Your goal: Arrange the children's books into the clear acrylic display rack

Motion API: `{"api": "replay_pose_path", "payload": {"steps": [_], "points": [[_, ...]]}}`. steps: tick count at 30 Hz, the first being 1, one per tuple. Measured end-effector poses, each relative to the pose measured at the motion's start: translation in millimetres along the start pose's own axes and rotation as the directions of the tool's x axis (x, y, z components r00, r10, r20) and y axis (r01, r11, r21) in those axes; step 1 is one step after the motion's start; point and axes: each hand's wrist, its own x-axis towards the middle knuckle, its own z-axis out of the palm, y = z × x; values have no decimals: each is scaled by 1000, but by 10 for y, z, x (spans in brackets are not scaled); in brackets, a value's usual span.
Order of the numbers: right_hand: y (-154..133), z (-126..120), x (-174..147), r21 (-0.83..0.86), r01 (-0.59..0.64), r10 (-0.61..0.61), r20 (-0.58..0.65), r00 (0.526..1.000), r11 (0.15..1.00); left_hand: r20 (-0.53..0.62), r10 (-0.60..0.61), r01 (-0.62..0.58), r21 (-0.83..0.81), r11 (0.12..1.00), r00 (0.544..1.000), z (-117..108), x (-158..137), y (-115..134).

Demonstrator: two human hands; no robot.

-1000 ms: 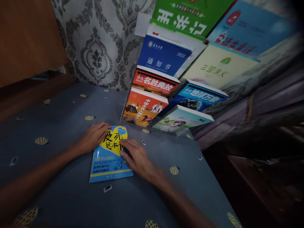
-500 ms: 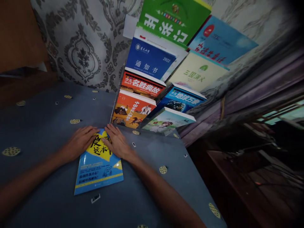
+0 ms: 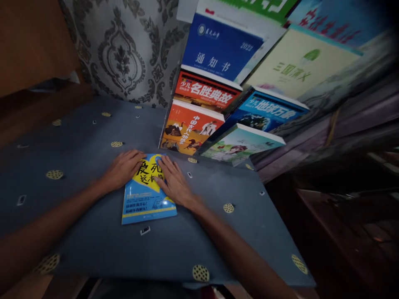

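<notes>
We've the blue book [image 3: 149,194] lying well in from the near edge of the worktop [image 3: 96,241]! Our left grip [image 3: 125,168] and right grip [image 3: 175,182] rest unclenched, spread over its far corners.

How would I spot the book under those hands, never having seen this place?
Find the blue-grey, pineapple-print tabletop. In front of the propped-up books, the left hand and right hand rest on a blue book. Unlike those neighbours, it lies flat, with a yellow heart on its cover.
</notes>
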Motion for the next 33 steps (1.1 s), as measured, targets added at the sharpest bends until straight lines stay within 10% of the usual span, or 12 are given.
{"api": "replay_pose_path", "payload": {"steps": [24,33], "points": [[-357,-57,-1170,-23,106,-105,63,992,994,39,-41,43,-40,998,998,-34,8,11],[-362,-189,-1279,216,113,-113,-15,994,970,292,65,-93,83,992,954,-100,-112,76]]}}
